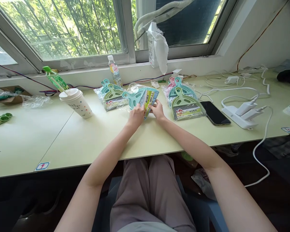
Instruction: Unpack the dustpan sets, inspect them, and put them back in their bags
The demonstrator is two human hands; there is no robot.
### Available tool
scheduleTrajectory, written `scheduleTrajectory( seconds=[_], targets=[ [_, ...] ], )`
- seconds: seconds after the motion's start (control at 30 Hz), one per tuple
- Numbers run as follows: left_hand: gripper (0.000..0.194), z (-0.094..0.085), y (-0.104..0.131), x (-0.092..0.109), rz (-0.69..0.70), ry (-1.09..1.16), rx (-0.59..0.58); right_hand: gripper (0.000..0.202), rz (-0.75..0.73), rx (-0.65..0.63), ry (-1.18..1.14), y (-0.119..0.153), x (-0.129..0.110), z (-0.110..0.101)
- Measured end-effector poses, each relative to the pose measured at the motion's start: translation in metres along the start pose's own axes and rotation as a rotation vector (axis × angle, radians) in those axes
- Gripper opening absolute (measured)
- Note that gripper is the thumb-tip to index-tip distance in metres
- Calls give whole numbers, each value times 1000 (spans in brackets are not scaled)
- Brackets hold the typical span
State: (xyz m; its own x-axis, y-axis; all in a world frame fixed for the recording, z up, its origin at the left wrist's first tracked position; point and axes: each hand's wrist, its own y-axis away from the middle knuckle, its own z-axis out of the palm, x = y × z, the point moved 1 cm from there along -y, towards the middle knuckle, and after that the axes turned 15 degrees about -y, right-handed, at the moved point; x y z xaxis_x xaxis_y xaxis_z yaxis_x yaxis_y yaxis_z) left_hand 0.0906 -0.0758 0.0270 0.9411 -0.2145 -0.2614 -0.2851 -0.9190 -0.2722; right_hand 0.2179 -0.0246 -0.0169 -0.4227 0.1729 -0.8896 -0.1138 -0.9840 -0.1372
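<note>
The left hand and right hand hold printed cards overlapping a teal dustpan.

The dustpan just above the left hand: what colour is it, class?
The dustpan is light turquoise, shown best in the head view.

We face grey-framed windows, with sunlit green leaves outside at eleven o'clock and a dark pane at one. At two o'clock we see a white wall. Daylight brightens our pale yellow-green table; a blue-grey chair shows at five, deep shadow at eight.
</note>
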Motion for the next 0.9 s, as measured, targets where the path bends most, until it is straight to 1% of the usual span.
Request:
scheduleTrajectory(
  seconds=[0.1,0.17,0.3,0.37,0.53,0.63,0.9],
  targets=[
    [32,-1,0,0,14,13,-15,37,3,-5,-7,2,-2,1],
    [32,-3,0,0,24,18,-5,37,9,-13,-2,3,-3,2],
    [29,-7,1,-3,-6,-18,104,38,21,-36,0,4,-4,3],
    [31,-8,2,-6,-36,-27,128,38,24,-45,-10,4,-3,3],
    [47,-6,0,-9,-56,5,83,39,37,-91,2,4,-1,4],
    [55,-5,-1,-10,-70,14,81,41,44,-137,18,4,1,5],
    [58,-7,-1,-11,-87,-23,112,37,43,-177,50,7,0,10]
  ],
)
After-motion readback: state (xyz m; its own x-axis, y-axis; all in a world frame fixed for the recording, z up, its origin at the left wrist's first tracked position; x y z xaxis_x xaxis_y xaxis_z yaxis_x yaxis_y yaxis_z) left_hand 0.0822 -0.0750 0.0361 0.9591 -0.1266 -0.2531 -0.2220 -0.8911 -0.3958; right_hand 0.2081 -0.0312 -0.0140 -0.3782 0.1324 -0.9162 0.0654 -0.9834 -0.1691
